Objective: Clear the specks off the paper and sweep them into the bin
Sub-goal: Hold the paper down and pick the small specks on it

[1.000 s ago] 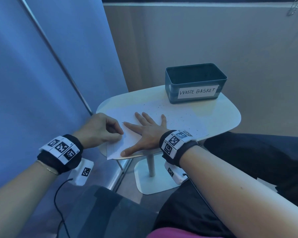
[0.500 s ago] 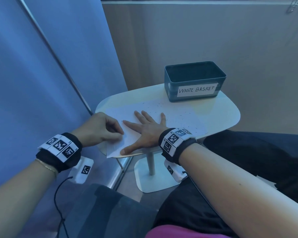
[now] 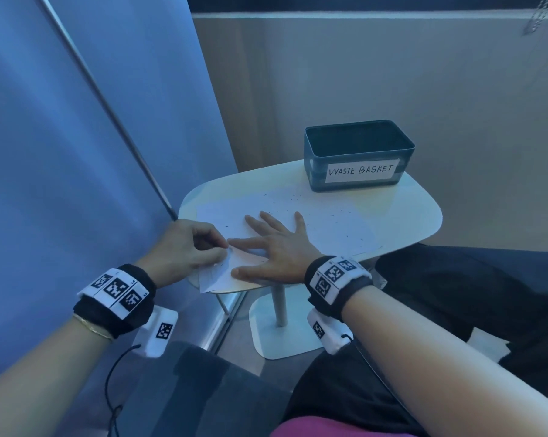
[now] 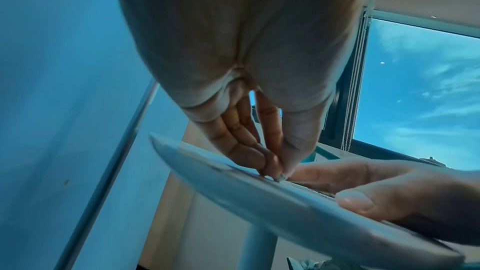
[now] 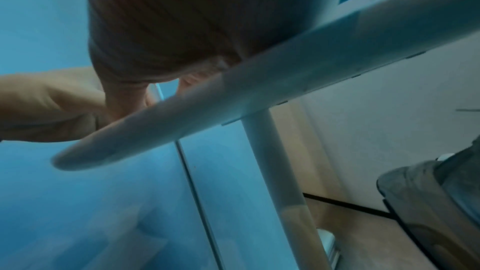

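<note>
The paper (image 3: pixel 297 225) lies flat on the table (image 3: pixel 402 212), a thin white sheet covering most of the left and middle of the top, its near-left corner sticking out past the table edge. Dark specks (image 3: pixel 338 212) are scattered over it, small short flecks, thickest toward the far and right parts, some near the bin (image 3: pixel 357 154).

Right hand (image 3: pixel 275 244) is down flat on the sheet, palm pressed to it, fingers straight and spread wide, thumb stretched out along the near edge. It holds nothing, only presses. In the right wrist view the table rim hides most of the fingers.

Left hand (image 3: pixel 187 244) is at the near-left corner of the paper, fingers curled in and bunched. The left wrist view shows the fingertips (image 4: pixel 272 166) drawn together against the thumb, touching down on the sheet at the table edge: a pinch on the paper's corner.

The bin stands at the far end of the table, just beyond the paper, a dark teal rectangular tub with rounded corners, open on top, with a white label (image 3: pixel 361 170) hand-lettered WASTE BASKET on its near side. The table is smooth and pale, a rounded oblong top on a single slim post (image 3: pixel 279 304) with a flat base.
</note>
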